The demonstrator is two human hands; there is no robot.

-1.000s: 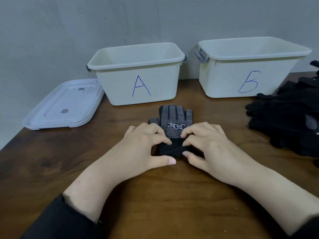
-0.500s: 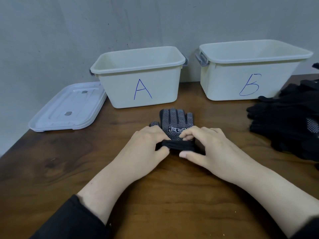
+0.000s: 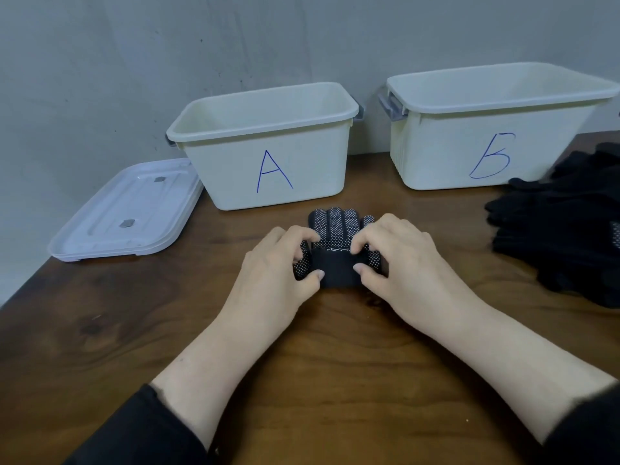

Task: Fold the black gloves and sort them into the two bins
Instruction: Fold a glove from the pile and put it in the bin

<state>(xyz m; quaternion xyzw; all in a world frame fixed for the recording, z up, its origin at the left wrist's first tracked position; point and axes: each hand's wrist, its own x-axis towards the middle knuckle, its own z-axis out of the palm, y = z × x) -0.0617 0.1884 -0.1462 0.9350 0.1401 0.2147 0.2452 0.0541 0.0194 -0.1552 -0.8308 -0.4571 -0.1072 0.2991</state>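
**Q:** So where's the glove (image 3: 337,229)?

**A:** On the table (image 3: 335,364), in front of bin A (image 3: 268,162). Left hand (image 3: 271,273) and right hand (image 3: 402,263) both pinch its folded cuff, fingers curled. Bin B (image 3: 486,129) sits right, beside the pile (image 3: 563,236).

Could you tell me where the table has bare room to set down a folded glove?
Bare wood lies below the lid, left of the left hand, and between bin A and bin B. The right edge is crowded by the glove pile.
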